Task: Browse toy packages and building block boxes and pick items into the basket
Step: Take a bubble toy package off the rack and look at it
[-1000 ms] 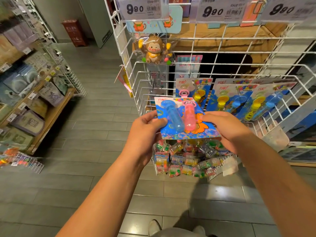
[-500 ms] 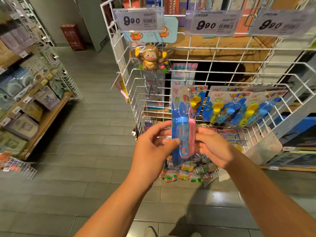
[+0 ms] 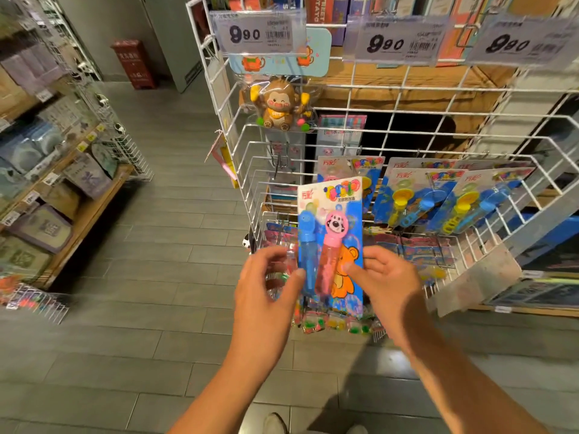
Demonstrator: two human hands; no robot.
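Both hands hold one toy card point(image 3: 332, 233) upright in front of a white wire rack point(image 3: 250, 170). The left hand point(image 3: 266, 296) pinches the card's left edge, thumb on the front beside the blue tube point(image 3: 306, 245), the other fingers curled behind it and partly blurred. The right hand point(image 3: 388, 286) pinches the right edge, thumb pressed on the front near the printed orange bear point(image 3: 344, 270), the remaining fingers curled round the back. A pink tube point(image 3: 329, 252) with a spotted animal head sits next to the blue one under the card's clear blister. The card stands just before the rack's front wires, above a cluster of small bright packets point(image 3: 332, 324) hanging low. Behind it on the rack's hooks hang more cards point(image 3: 438, 195) of blue and yellow toys. Higher up, a bagged monkey toy point(image 3: 279, 104) hangs under a price tag point(image 3: 257, 34) reading 990; two similar tags line the top wire to the right. Wooden shelves point(image 3: 78, 214) with boxed goods run along the left, over a grey tiled floor point(image 3: 156, 308). No basket for picked items can be made out.
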